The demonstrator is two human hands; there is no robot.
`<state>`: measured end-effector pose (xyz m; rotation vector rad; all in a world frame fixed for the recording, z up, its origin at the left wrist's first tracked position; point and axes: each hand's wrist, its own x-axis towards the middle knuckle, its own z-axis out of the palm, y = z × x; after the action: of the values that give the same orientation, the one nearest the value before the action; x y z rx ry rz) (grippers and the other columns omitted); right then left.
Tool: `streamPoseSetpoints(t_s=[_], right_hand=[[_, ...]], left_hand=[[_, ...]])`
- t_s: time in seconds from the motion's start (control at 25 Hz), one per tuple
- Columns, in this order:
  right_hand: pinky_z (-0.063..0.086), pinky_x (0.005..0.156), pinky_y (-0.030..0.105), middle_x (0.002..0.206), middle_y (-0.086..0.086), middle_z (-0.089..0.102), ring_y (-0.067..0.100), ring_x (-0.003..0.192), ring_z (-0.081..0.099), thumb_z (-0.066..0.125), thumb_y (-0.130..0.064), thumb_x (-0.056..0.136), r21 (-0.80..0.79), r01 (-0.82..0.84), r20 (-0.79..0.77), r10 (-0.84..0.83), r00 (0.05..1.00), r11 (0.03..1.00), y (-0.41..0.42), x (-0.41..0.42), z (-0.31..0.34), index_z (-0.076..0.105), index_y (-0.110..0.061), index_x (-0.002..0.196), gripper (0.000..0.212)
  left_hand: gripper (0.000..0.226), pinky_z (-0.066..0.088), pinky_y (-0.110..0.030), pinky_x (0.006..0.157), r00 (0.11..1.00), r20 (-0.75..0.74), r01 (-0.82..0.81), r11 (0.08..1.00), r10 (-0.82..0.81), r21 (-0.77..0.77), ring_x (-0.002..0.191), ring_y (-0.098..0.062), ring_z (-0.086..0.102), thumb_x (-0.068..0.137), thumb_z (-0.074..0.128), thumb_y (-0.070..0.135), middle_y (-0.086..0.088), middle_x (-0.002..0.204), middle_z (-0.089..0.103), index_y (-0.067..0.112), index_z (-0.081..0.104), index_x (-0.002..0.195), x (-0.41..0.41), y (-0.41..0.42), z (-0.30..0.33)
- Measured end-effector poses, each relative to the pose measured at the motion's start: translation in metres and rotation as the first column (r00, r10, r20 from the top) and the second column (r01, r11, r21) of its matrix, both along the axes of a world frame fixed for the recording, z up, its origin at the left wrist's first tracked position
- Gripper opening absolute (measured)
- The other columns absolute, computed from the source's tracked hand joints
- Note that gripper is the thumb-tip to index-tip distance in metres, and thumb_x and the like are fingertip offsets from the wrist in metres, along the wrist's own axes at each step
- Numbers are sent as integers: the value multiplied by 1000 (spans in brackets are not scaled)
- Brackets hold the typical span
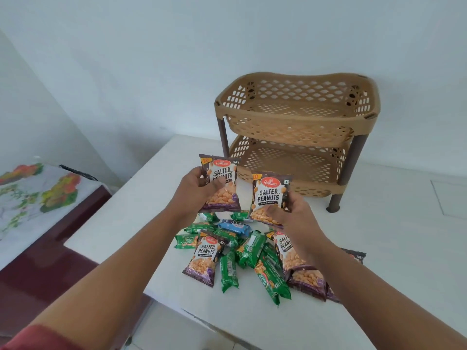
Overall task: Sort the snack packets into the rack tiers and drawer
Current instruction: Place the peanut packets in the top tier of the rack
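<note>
Surface: white table (pixel 379 248) against a pale wall, with a flower-printed cloth (pixel 38 198) on dark furniture off to the left.
Left fingers: thumb across the front and fingers behind, closed on one salted-peanut packet (pixel 222 184) held upright above the table.
Left hand (pixel 194 190): raised over the far edge of the pile, forearm reaching in from the lower left, a red sleeve (pixel 38 337) at the corner.
Right fingers: pinched on the lower right of a second peanut packet (pixel 270 198), thumb on its front.
Right hand (pixel 295 218): just right of the left one; the two packets sit side by side, close but apart.
Pile: more peanut packets (pixel 204 258), green packets (pixel 228 272) and one blue packet (pixel 233 227) lie heaped on the table beneath both hands.
Rack (pixel 295 127): tan lattice two-tier rack on brown legs, standing behind the pile near the wall; both tiers show only their bare lattice floors.
Drawer: cannot tell where it is.
</note>
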<state>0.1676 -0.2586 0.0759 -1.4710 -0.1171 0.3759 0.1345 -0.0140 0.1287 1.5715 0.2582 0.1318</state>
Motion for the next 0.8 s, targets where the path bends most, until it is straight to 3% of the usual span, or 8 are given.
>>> streamPoseSetpoints(t_s=[0.16, 0.4, 0.6, 0.8], right_hand=[[56, 86, 36, 105, -10, 78, 14, 100, 73, 74, -13, 93, 9, 33, 94, -34, 995, 999, 4, 16, 31, 64, -30, 113, 28], [57, 87, 35, 108, -7, 79, 16, 101, 73, 77, -16, 90, -14, 100, 206, -95, 974, 995, 29, 48, 78, 66, -27, 116, 30], [60, 86, 35, 107, -2, 79, 18, 98, 76, 75, -15, 91, -44, 243, 270, -223, 937, 969, 75, 78, 117, 67, -22, 115, 26], [56, 98, 49, 109, -4, 78, 21, 104, 74, 75, -16, 92, -97, 361, 339, -310, 888, 928, 96, 102, 160, 66, -23, 119, 29]], left_hand=[[38, 60, -39, 73, 998, 45, 34, 999, -35, 19, 92, -33, 76, 90, 75, 15, -15, 108, 77, 8, 61, 125, 17, 9, 28], [34, 60, -49, 83, 979, 143, 141, 989, -145, 43, 94, -34, 76, 88, 78, 24, -8, 108, 78, 17, 65, 119, 65, 41, 59], [31, 58, -48, 87, 958, 168, 241, 970, -233, -25, 98, -33, 76, 90, 76, 24, -7, 111, 78, 18, 67, 119, 115, 93, 82], [32, 60, -47, 82, 913, 218, 359, 933, -346, -20, 98, -32, 76, 92, 74, 19, -5, 114, 77, 21, 65, 123, 163, 112, 122]])
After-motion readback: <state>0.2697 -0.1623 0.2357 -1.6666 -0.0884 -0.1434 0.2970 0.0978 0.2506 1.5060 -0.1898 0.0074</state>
